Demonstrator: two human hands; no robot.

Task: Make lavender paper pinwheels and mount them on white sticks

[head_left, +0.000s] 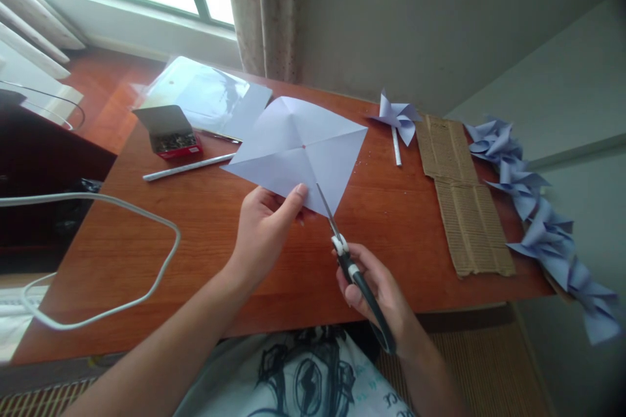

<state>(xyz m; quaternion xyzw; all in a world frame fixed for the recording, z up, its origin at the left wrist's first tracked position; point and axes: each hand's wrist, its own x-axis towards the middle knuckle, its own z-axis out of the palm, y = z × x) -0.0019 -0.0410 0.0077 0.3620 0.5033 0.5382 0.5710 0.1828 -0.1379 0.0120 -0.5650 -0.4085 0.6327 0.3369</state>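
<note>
My left hand (267,225) pinches the near edge of a pale lavender paper square (293,143) with crossed fold lines and a small red dot at its centre, held just above the wooden table (205,228). My right hand (379,290) grips black-handled scissors (349,267). Their blades lie along the paper's diagonal crease at its near corner, pointing toward the centre.
A finished paper pinwheel (398,118) on a white stick lies at the back. Several more pinwheels (542,221) line the right edge beside corrugated cardboard (464,199). An open pin box (171,133), a white stick (188,167), a paper pack (205,94) and a white cable (122,205) sit left.
</note>
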